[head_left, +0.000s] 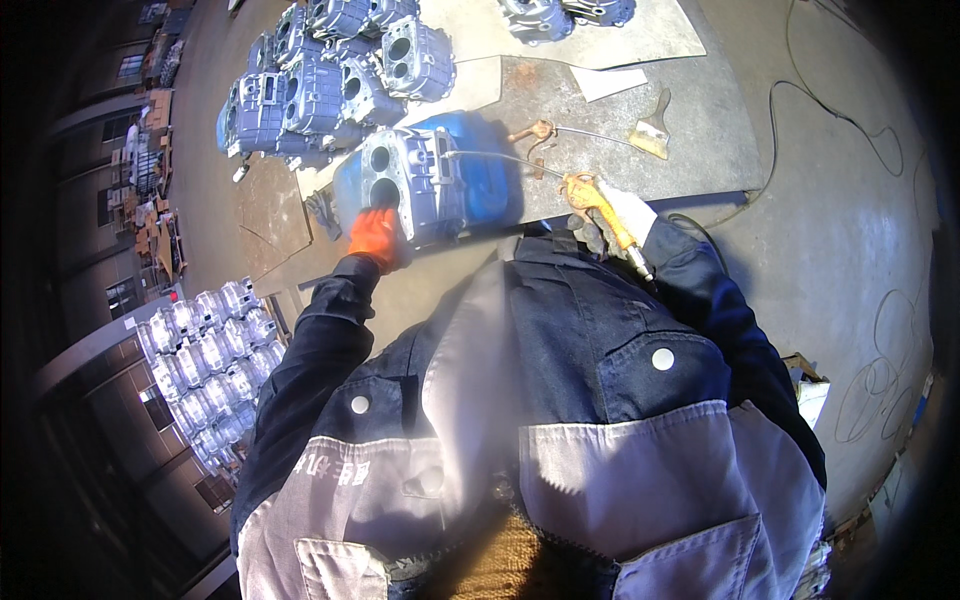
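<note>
Yellow blowgun [606, 216] aslant, nozzle [510, 158] leftward

def a factory workshop, metal castings [320, 95] heaped far left, shiny stack [215, 365] near left, yellow air gun [606, 214], hose [774, 130] on concrete floor [835, 235]

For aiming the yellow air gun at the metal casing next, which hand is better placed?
Probably the right hand: it holds the yellow air gun, its thin nozzle extending toward the metal casing. The left hand touches the casing.
</note>
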